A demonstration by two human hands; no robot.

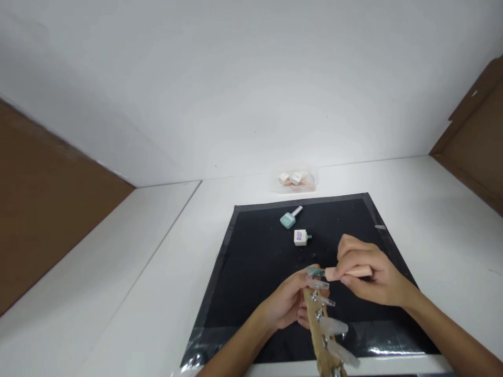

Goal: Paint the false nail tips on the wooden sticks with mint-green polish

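Observation:
My left hand [288,299] is closed around the far end of a brown stand [314,324], which carries several clear false nails [333,326] on small metal holders. Between the fingers of my right hand [369,272] is a peach-coloured brush handle [349,272]. Its dark tip meets the green-tinted nail [313,272] at the stand's far end. Beyond my hands, a small white bottle [301,237] with a green neck lies on the black mat [251,262]. Behind that bottle lies a teal polish bottle [288,220] with a silver cap.
A clear plastic box [310,184] with white bottles stands on the white table [165,272] behind the mat. One loose clear nail [380,227] lies at the mat's right edge. Brown panels flank the table on both sides, and a white wall rises behind.

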